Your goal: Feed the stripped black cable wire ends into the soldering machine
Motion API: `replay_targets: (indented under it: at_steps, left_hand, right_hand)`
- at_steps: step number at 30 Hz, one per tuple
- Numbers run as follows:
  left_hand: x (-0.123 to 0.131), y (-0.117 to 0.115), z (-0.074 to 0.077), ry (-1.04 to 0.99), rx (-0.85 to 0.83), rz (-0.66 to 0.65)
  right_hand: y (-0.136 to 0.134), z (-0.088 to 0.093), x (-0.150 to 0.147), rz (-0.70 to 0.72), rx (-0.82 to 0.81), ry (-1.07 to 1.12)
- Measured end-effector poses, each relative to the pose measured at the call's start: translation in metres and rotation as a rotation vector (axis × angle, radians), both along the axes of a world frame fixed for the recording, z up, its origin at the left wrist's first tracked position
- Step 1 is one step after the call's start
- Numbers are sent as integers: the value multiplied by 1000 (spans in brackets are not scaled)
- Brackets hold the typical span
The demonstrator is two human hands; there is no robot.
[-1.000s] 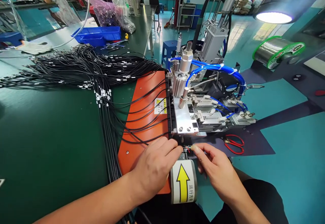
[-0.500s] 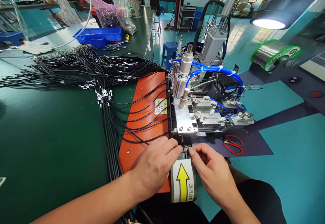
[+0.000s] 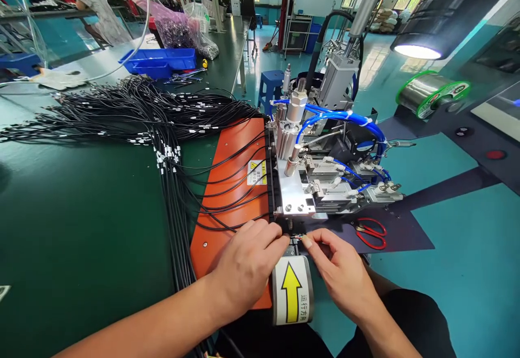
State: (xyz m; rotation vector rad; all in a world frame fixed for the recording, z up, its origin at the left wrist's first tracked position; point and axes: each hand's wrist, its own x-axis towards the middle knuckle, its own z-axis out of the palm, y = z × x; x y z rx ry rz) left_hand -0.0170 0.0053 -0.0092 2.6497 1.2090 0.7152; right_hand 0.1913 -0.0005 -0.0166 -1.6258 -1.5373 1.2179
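Black-jacketed cable end [image 3: 298, 236], small coloured wires showing, sits at the front edge of the machine [image 3: 303, 195], just above the yellow arrow label [image 3: 292, 293].

Left hand [image 3: 247, 263]: knuckles up, fingers curled, tips pressing the cable down at the edge of the orange plate [image 3: 209, 244].

Right hand [image 3: 343, 274]: thumb and forefinger pinched on the coloured wires.

Handling, as I judge it: very light and limp. The jacket bends freely, and the fine wires would kink or fray under a hard tug. The best hold is on the jacket just behind the bared end, with only a gentle pinch on the tips.

Red scissors [image 3: 370, 233] lie near the right hand. A cable bundle [image 3: 122, 111] sprawls over the green counter [image 3: 81, 222].
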Motion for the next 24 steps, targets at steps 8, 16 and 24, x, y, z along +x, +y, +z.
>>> replay_targets:
  at_steps: [8,16,24]
  left_hand:
    - [-1,-1,3,19,13,7]
    - [-4,-6,8,42,-46,67]
    - [-4,-6,9,69,-112,129]
  right_hand:
    - [3,-3,-14,-78,-45,135]
    - [3,-10,-23,-204,-219,480]
    - [3,-9,-24,-151,-397,737]
